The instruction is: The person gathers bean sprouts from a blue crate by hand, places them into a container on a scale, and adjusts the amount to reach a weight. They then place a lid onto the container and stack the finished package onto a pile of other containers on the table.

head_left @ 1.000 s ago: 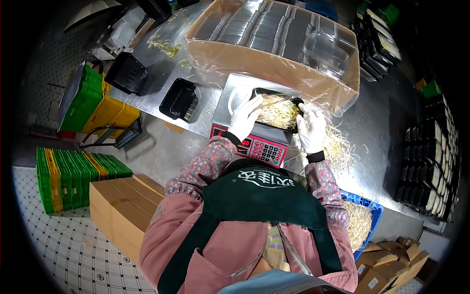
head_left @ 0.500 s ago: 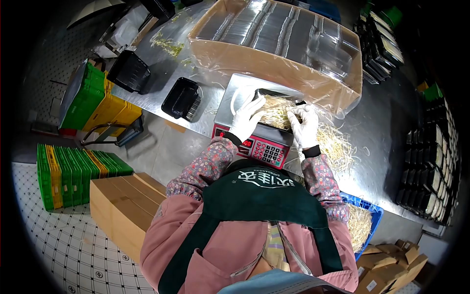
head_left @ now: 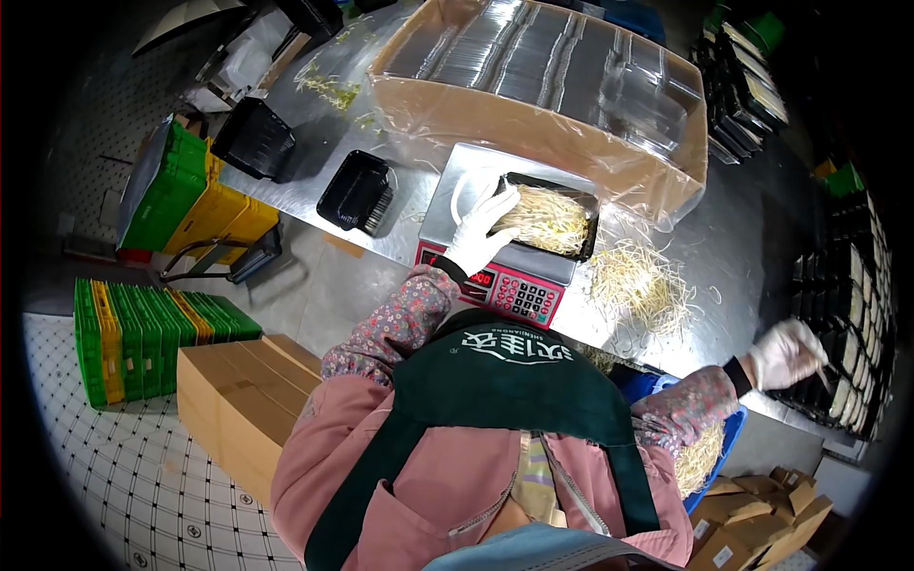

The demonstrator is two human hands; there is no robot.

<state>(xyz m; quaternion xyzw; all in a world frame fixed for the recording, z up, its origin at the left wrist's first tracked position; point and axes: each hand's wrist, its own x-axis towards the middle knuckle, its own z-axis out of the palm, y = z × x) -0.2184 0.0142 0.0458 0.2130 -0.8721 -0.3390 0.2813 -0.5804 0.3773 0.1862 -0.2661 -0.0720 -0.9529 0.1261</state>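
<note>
A black plastic tray (head_left: 592, 238) filled with pale bean sprouts (head_left: 547, 217) sits on the steel platform of a red-fronted scale (head_left: 514, 290). My left hand (head_left: 481, 233), in a white glove, lies over the tray's left end, its fingers stretched out and touching the sprouts. Far to the right, my gloved right hand (head_left: 785, 355) is in front of stacked filled trays (head_left: 843, 366). Motion smears its fingers, and I cannot make out whether they hold anything. A loose heap of sprouts (head_left: 640, 285) lies on the steel table just right of the scale.
Behind the scale stands a cardboard box (head_left: 533, 128) of clear plastic lids (head_left: 543, 57). Black trays (head_left: 354, 190) lie to the left. A blue crate (head_left: 733, 428) of sprouts is below the table edge at right. Green and yellow crates (head_left: 157, 333) stand on the floor.
My right hand has left the tray's right side and swung far right toward the stacked trays. My left hand stays at the tray, which now shows more fully.
</note>
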